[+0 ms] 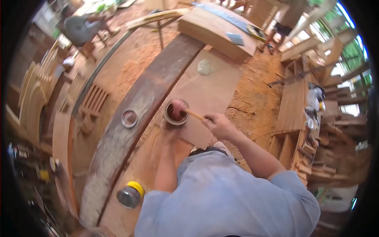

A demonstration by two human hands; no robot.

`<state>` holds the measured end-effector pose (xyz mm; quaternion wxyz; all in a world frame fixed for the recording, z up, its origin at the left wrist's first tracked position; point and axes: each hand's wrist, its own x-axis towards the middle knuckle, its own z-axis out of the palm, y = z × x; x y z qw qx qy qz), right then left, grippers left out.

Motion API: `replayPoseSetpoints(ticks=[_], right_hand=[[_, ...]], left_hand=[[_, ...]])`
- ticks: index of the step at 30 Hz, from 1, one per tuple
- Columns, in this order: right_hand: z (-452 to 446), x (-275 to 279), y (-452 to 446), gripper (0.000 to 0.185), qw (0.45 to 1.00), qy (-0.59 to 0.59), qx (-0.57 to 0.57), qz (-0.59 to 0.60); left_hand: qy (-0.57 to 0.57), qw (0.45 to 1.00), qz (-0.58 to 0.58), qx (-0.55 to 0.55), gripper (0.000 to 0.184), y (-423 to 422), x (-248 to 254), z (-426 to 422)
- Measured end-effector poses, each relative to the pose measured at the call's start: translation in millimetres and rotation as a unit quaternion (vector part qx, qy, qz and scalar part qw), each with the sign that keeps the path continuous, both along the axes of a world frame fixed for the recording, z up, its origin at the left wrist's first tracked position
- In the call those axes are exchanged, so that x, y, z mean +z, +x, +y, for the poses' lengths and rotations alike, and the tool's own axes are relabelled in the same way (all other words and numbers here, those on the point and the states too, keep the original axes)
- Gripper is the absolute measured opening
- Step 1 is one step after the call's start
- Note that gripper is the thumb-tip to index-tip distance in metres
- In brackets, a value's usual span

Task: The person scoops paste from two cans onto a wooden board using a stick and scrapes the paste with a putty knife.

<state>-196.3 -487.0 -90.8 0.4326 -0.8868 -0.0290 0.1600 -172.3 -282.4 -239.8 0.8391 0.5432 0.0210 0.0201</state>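
My left hand (169,133) is wrapped round the lower side of an uncovered can (172,121) holding dark reddish-brown liquid. In my right hand (219,125) is the thin wooden handle of a brush (194,115). Its wide pinkish-red head is blurred and sits inside the can's mouth. Left of the can, a round lid (129,118) with reddish residue lies on a long dark board (152,89). A pale, see-through round disc (204,67) rests on the light wood panel (221,75) beyond the can. Nearer my body on the left is another can with a yellow band (131,194).
A thick wooden block (217,29) at the far end carries a blue strip and a small blue sheet. Shelved wooden furniture (286,110) stands on the right. Slatted pieces (94,98) are at left. A person (79,29) sits back left; another person's legs (272,37) show back right.
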Motion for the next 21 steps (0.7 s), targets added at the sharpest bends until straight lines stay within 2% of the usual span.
replayPoseSetpoints(ticks=[1, 2, 3, 5, 9, 11, 12, 13, 15, 16, 17, 19, 20, 21], right_hand=[[-0.9, 7.3, -1.3, 0.029, 1.000, 0.022, -0.005, 0.019], [-1.2, 13.0, -1.7, 0.029, 0.998, 0.041, -0.016, 0.035], [0.8, 16.0, 0.1, 0.029, 0.999, 0.036, -0.007, 0.037], [0.2, 21.5, -0.6, 0.028, 0.997, 0.056, 0.003, 0.046], [2.8, 22.4, -7.4, 0.030, 0.988, 0.123, 0.036, 0.091], [6.8, 15.7, -6.7, 0.027, 0.995, 0.073, 0.062, 0.015], [8.4, 17.5, -6.3, 0.027, 0.996, 0.071, 0.058, 0.012], [10.2, 21.3, -7.7, 0.027, 0.997, 0.040, 0.059, -0.007], [9.4, 22.0, -8.7, 0.027, 0.998, 0.010, 0.059, -0.022], [8.7, 19.5, -7.7, 0.026, 0.998, 0.029, 0.057, -0.011], [8.5, 18.7, -7.6, 0.026, 0.997, 0.046, 0.056, 0.000], [10.9, 25.1, -7.5, 0.025, 0.998, 0.015, 0.065, 0.020], [11.4, 28.8, -6.8, 0.025, 0.997, -0.018, 0.070, 0.034], [8.6, 12.2, -6.8, 0.026, 0.996, -0.027, 0.090, 0.000]], left_hand=[[0.139, 0.987, -0.066, 0.034, 0.049, -1.1, 16.3, 0.8], [0.275, 0.951, -0.131, 0.060, 0.047, -5.3, 31.6, 1.7], [0.271, 0.952, -0.126, 0.069, 0.047, -9.0, 42.9, 4.8], [0.213, 0.964, -0.158, 0.020, 0.047, -13.2, 65.0, 8.5], [0.252, 0.947, -0.192, 0.051, 0.052, -22.8, 73.2, 17.1], [0.281, 0.950, -0.138, 0.018, 0.058, -28.5, 67.4, 23.9], [0.265, 0.943, -0.199, 0.037, 0.062, -21.9, 71.6, 18.2], [0.261, 0.943, -0.202, 0.034, 0.062, -22.2, 68.6, 18.1], [0.328, 0.931, -0.157, 0.040, 0.061, -30.0, 70.0, 24.3], [0.322, 0.936, -0.141, 0.008, 0.052, -30.0, 70.0, 26.2], [0.322, 0.937, -0.137, 0.006, 0.052, -27.0, 69.4, 26.0], [0.373, 0.903, -0.215, -0.009, 0.031, -21.1, 67.6, 27.0], [0.369, 0.903, -0.218, -0.012, 0.031, -21.2, 64.9, 30.6], [0.416, 0.883, -0.213, -0.034, 0.030, -18.1, 60.7, 33.1]])
